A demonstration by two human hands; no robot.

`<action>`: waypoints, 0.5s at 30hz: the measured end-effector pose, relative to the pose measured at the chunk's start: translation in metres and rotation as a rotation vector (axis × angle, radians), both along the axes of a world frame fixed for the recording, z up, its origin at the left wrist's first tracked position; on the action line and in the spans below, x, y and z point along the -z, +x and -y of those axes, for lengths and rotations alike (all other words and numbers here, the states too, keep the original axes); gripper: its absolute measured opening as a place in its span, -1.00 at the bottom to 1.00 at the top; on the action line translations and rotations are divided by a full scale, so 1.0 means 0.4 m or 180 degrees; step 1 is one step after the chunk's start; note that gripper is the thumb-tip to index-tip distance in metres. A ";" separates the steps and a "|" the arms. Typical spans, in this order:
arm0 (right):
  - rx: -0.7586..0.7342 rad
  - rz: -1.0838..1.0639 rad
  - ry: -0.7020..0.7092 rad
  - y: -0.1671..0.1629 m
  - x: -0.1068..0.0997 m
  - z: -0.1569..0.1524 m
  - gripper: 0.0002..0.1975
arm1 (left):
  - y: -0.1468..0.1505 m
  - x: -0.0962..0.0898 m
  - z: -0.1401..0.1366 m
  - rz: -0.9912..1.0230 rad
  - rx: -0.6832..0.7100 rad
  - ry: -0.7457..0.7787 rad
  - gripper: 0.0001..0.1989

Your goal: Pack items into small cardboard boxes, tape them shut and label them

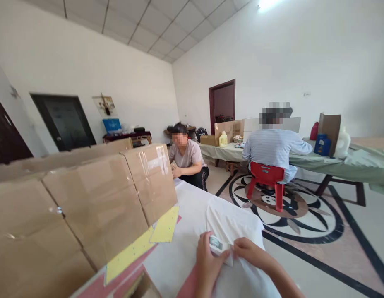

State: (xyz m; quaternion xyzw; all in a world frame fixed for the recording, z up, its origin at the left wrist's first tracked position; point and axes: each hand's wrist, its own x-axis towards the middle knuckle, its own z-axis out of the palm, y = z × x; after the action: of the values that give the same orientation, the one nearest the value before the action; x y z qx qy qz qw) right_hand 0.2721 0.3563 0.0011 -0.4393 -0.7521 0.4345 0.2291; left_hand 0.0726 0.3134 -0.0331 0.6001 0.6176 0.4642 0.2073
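Over cloth (195, 207) walled by cardboard boxes (99, 203), left hand (207, 256) grips a carton (218, 245), right hand (247, 251) pinching its end.

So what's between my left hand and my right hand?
The white box, in the head view: your left hand grips it, and your right hand is at its other end.

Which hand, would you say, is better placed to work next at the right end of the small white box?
Probably the right hand: its fingers are at that end, while the left hand grips the white box from the other side.
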 end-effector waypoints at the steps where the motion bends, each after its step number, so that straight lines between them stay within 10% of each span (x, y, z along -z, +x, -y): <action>1: -0.0021 -0.0029 -0.0043 -0.001 0.003 0.001 -0.48 | 0.001 0.004 -0.002 -0.0006 -0.0001 -0.0028 -0.38; 15: -0.0068 -0.0894 -0.0931 0.005 -0.015 0.007 -0.71 | -0.003 0.016 -0.011 0.0077 0.0081 0.0059 -0.40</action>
State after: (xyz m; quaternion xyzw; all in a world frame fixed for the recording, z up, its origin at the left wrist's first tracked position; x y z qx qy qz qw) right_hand 0.2742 0.3535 0.0073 -0.3949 -0.6462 0.5986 0.2609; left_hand 0.0714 0.3178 -0.0393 0.6042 0.6030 0.4744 0.2151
